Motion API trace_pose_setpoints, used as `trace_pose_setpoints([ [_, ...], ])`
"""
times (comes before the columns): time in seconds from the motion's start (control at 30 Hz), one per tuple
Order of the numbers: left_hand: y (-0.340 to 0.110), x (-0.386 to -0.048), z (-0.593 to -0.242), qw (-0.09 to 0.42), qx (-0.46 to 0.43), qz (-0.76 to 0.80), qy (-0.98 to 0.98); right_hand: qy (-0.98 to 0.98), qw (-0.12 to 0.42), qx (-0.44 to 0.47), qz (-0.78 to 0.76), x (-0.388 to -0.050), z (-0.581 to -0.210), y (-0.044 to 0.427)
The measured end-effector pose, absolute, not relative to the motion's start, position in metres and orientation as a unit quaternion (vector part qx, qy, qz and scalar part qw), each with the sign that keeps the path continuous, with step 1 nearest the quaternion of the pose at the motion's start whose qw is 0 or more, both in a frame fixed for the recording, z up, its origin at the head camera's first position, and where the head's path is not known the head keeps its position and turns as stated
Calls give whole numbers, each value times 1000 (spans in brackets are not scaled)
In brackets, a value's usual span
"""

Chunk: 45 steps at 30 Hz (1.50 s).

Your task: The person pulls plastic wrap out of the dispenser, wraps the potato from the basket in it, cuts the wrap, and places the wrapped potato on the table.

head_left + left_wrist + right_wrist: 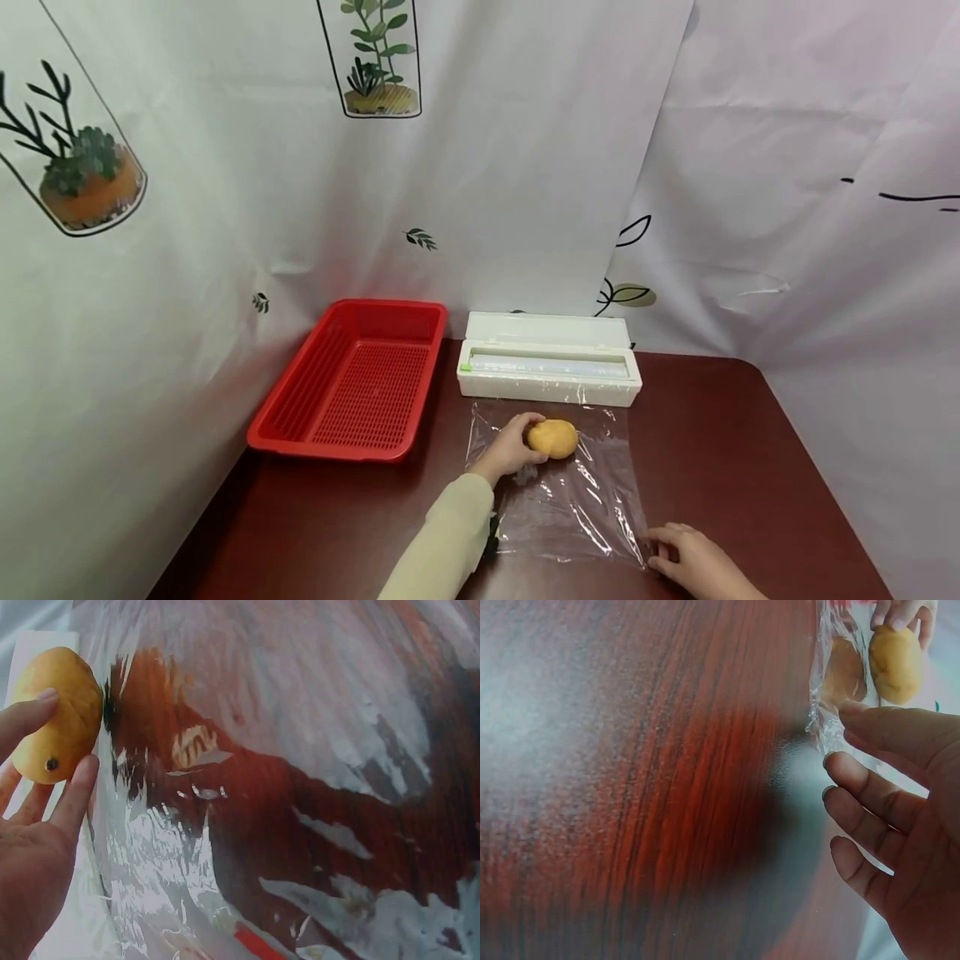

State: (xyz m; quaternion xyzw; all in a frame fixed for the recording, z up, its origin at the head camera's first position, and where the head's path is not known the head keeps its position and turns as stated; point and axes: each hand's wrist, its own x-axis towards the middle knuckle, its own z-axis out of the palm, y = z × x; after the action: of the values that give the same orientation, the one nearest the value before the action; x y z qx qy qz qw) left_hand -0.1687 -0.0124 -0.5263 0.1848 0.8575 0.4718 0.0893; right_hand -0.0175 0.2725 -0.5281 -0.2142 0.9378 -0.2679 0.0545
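A yellow mango (555, 439) lies on a sheet of clear plastic wrap (562, 521) spread over the table. My left hand (513, 450) holds the mango from its left side; in the left wrist view the thumb lies on the mango (64, 727) with fingers curled around it. Close by the sheet's near right corner is my right hand (690, 557). In the right wrist view that hand (907, 817) has loosely bent fingers, and a gap shows between thumb and forefinger. Whether it touches the film's edge is hard to see.
Behind the sheet stands a white wrap dispenser box (547, 390), lid raised, with a roll inside and the film running out of its front. A red plastic basket (390, 310) sits to the left. Patterned white cloth (525, 167) hangs around the dark red table (720, 450).
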Motion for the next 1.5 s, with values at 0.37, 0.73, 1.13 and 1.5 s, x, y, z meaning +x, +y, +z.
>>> trace_pose_setpoints([
  [0.37,-22,-172,-530,102,206,484,845,936,82,-203,-275,-26,-525,267],
  [0.73,-22,-181,-526,100,236,464,848,926,-43,-263,-266,-42,-522,263],
  [1.13,-51,-207,-506,-64,65,617,782,939,42,-228,-253,-131,-434,224],
  [1.5,-79,-237,-507,-35,-160,608,777,932,59,-294,-204,-231,-394,116],
])
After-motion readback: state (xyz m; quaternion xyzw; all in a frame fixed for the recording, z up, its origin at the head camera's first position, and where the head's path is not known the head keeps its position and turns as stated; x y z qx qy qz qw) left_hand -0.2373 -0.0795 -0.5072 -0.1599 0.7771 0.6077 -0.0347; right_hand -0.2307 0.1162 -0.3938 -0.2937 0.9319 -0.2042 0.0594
